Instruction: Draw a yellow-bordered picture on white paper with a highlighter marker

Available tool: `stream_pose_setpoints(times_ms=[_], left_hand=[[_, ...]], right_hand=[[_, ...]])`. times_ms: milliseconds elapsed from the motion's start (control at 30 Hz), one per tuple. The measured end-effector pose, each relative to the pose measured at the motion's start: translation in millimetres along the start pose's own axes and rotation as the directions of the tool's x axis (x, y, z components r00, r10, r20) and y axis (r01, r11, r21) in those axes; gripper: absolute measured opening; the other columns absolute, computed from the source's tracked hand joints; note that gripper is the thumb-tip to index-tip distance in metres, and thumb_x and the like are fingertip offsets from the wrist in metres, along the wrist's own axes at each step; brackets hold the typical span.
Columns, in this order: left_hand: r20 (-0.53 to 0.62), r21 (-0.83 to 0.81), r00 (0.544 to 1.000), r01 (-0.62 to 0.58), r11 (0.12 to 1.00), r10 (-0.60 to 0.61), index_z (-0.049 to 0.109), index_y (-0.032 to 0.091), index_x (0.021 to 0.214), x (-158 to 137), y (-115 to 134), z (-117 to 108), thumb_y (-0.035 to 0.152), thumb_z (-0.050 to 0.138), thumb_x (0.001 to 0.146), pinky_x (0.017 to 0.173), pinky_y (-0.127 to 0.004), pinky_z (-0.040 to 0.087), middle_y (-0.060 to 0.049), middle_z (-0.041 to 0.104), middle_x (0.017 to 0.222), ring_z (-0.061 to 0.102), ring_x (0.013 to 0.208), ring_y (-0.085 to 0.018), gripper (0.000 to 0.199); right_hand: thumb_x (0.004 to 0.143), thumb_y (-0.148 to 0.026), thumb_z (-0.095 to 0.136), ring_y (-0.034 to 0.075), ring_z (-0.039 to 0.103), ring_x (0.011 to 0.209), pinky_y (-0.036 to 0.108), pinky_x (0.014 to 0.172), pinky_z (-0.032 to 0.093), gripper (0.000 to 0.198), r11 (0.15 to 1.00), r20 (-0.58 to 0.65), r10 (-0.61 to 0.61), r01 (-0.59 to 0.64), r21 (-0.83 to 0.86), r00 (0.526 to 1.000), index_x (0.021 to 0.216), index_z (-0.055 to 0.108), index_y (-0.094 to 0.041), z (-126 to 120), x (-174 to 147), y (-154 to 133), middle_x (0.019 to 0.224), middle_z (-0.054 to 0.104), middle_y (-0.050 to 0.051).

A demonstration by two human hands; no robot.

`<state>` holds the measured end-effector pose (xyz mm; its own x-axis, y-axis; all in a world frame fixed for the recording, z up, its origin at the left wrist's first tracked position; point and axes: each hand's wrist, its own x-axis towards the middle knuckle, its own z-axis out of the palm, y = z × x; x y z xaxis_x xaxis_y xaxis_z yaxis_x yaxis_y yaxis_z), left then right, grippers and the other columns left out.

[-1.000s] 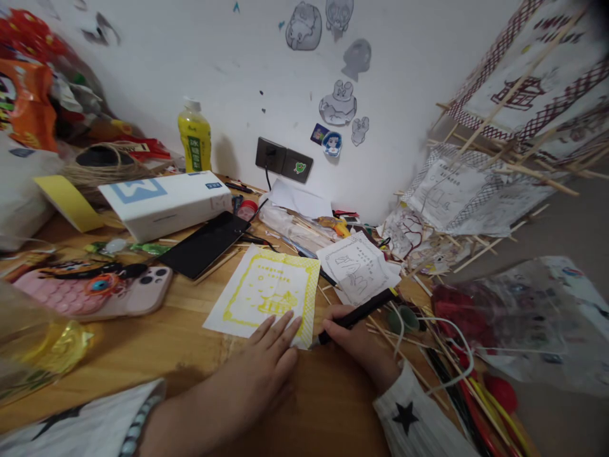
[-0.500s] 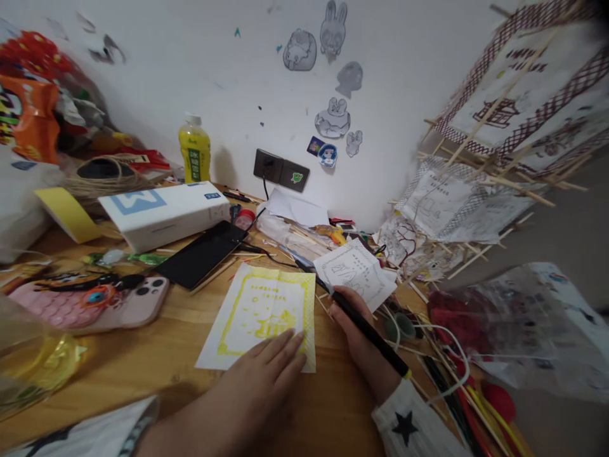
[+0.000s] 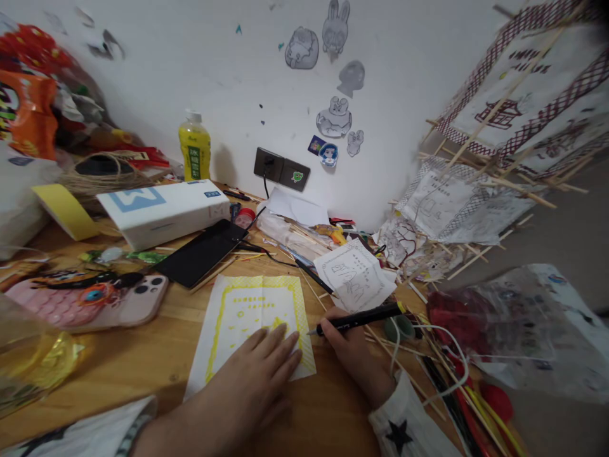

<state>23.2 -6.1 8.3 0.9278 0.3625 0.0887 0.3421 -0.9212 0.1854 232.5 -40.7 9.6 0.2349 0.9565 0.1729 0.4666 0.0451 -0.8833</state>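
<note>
While your left hand (image 3: 254, 371) lies flat on yellow-patterned sheet (image 3: 243, 322), right hand (image 3: 354, 355) grips black marker (image 3: 364, 317), tip at sheet's three-o'clock edge; drawn-on paper (image 3: 356, 273) at two o'clock.

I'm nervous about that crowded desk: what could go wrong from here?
The left hand lies across the yellow drawing, so any wet lines might smudge. The black pen in the right hand points at the drawing's right edge and could mark the table. The white cord near the right sleeve could snag it.
</note>
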Motion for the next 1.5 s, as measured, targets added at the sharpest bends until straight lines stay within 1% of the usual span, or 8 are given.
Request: stream_pose_setpoints(times_ms=[300, 467, 633, 867, 967, 1133, 1333, 1500], left_hand=[[0.018, -0.032, 1.0, -0.008, 0.999, 0.008, 0.049, 0.013, 0.136, 2, -2, 0, 0.023, 0.059, 0.081, 0.103, -0.057, 0.037, -0.018, 0.046, 0.143, 0.041, 0.131, -0.039, 0.056], [0.037, -0.022, 0.999, 0.0, 1.0, 0.001, 0.05, 0.014, 0.135, 1, -1, 1, 0.025, 0.059, 0.084, 0.105, -0.056, 0.036, -0.016, 0.045, 0.144, 0.04, 0.132, -0.038, 0.054], [-0.031, -0.055, 1.0, -0.007, 0.998, 0.005, 0.051, 0.016, 0.135, -1, -4, 6, 0.033, 0.06, 0.087, 0.106, -0.055, 0.036, -0.017, 0.044, 0.145, 0.041, 0.132, -0.037, 0.053], [-0.042, -0.037, 0.999, -0.021, 0.999, 0.02, 0.051, 0.014, 0.135, -1, -4, 10, 0.029, 0.059, 0.086, 0.105, -0.055, 0.036, -0.017, 0.044, 0.145, 0.042, 0.131, -0.038, 0.052], [-0.028, -0.012, 1.0, -0.007, 1.0, 0.007, 0.052, 0.013, 0.134, 1, -1, 7, 0.023, 0.063, 0.08, 0.103, -0.056, 0.037, -0.018, 0.047, 0.143, 0.043, 0.13, -0.04, 0.056], [0.041, 0.028, 0.999, 0.001, 1.0, -0.002, 0.051, 0.013, 0.135, 3, 1, -2, 0.022, 0.061, 0.08, 0.103, -0.054, 0.039, -0.016, 0.046, 0.143, 0.043, 0.13, -0.038, 0.057], [-0.01, 0.022, 1.0, -0.008, 1.0, 0.008, 0.053, 0.016, 0.133, 2, -1, 1, 0.023, 0.064, 0.078, 0.102, -0.051, 0.039, -0.015, 0.05, 0.141, 0.046, 0.128, -0.037, 0.056], [-0.043, -0.016, 0.999, -0.025, 1.0, 0.024, 0.051, 0.014, 0.135, -1, -4, 8, 0.026, 0.06, 0.083, 0.104, -0.054, 0.037, -0.017, 0.045, 0.144, 0.043, 0.13, -0.038, 0.054]], right_hand=[[0.076, -0.032, 0.059, 0.019, 0.061, 0.07, 0.032, 0.07, 0.052, 0.013, 0.998, 0.073, -0.055, 0.055, 0.004, 0.996, 0.07, 0.064, -0.022, 2, -2, 2, 0.072, 0.069, 0.003], [0.077, -0.03, 0.057, 0.02, 0.062, 0.068, 0.033, 0.07, 0.053, 0.013, 0.997, 0.088, -0.066, 0.069, -0.024, 0.994, 0.068, 0.063, -0.022, 2, -2, -1, 0.07, 0.068, 0.003], [0.077, -0.031, 0.055, 0.02, 0.059, 0.066, 0.032, 0.067, 0.051, 0.016, 0.997, 0.004, -0.049, 0.049, -0.054, 0.999, 0.065, 0.06, -0.023, 4, 0, -1, 0.067, 0.066, 0.003], [0.077, -0.034, 0.055, 0.018, 0.056, 0.062, 0.031, 0.063, 0.047, 0.019, 0.994, -0.118, -0.03, 0.017, -0.111, 0.993, 0.064, 0.059, -0.021, 2, 1, 4, 0.062, 0.062, 0.001], [0.078, -0.034, 0.055, 0.017, 0.055, 0.059, 0.029, 0.059, 0.047, 0.019, 0.999, -0.062, -0.004, 0.001, -0.051, 0.998, 0.063, 0.058, -0.021, 0, -1, 4, 0.059, 0.059, 0.0], [0.075, -0.032, 0.059, 0.019, 0.06, 0.066, 0.031, 0.065, 0.051, 0.013, 0.999, 0.066, -0.035, 0.034, 0.026, 0.997, 0.069, 0.063, -0.022, 0, -4, 3, 0.068, 0.066, 0.003], [0.075, -0.031, 0.058, 0.02, 0.062, 0.068, 0.033, 0.069, 0.053, 0.014, 0.999, 0.106, -0.05, 0.052, -0.01, 0.993, 0.066, 0.063, -0.023, 2, -4, -2, 0.069, 0.069, 0.003], [0.075, -0.03, 0.055, 0.02, 0.061, 0.068, 0.032, 0.067, 0.052, 0.014, 0.998, 0.019, -0.046, 0.047, -0.044, 0.999, 0.066, 0.061, -0.022, 3, -2, -3, 0.069, 0.068, 0.004]])
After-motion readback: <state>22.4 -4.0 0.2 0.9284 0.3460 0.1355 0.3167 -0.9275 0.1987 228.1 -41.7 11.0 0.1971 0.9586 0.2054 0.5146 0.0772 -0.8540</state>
